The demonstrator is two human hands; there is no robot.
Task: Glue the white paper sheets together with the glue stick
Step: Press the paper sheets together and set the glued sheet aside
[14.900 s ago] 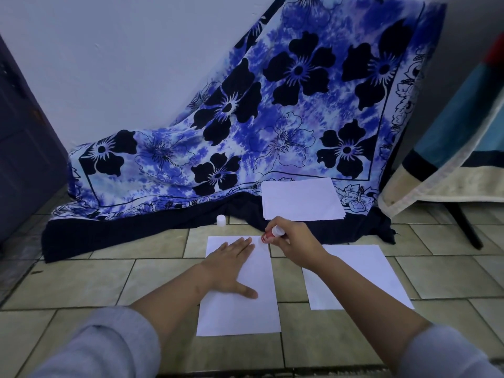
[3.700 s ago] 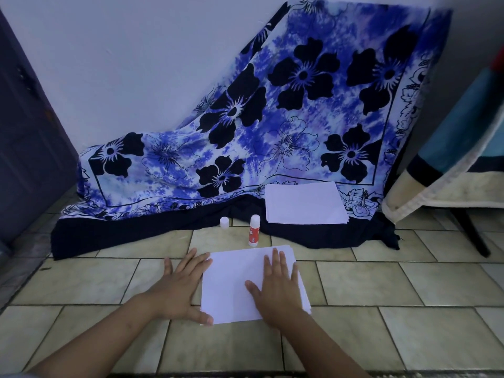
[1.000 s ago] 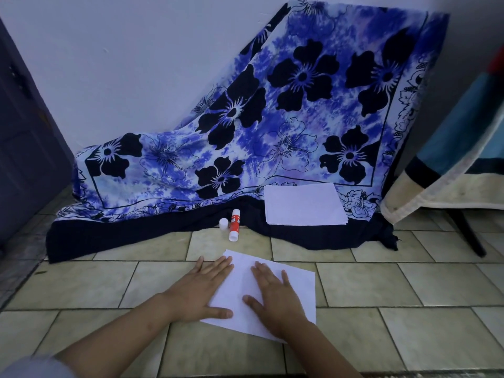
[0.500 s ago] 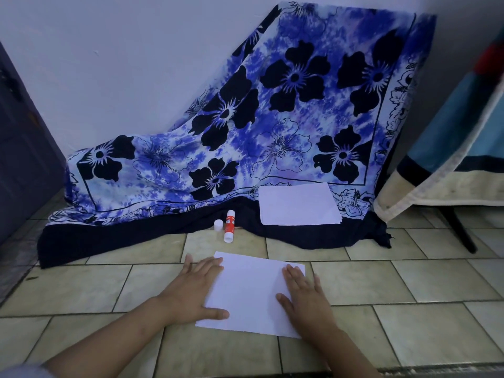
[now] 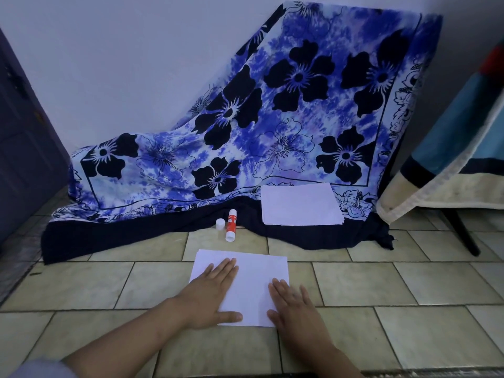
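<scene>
White paper sheets (image 5: 251, 282) lie flat on the tiled floor in front of me. My left hand (image 5: 210, 293) rests palm down on their left part, fingers spread. My right hand (image 5: 293, 304) presses flat on their right edge, partly on the tile. Beyond the paper a red and white glue stick (image 5: 231, 225) lies on its side with no cap on. Its white cap (image 5: 220, 223) stands just to its left. A stack of white paper (image 5: 300, 204) rests farther back on the cloth.
A blue floral cloth (image 5: 272, 126) drapes from the wall down onto the floor behind the paper. A dark door (image 5: 24, 148) stands at the left. A striped blanket (image 5: 463, 148) hangs at the right over a dark leg (image 5: 463, 236). Beige tiles (image 5: 409, 282) surround the paper.
The sheets have turned from skewed to nearly square with me. My right hand slid to the sheets' right edge; my left stays flat on the left part. The glue stick lies where it fell.
</scene>
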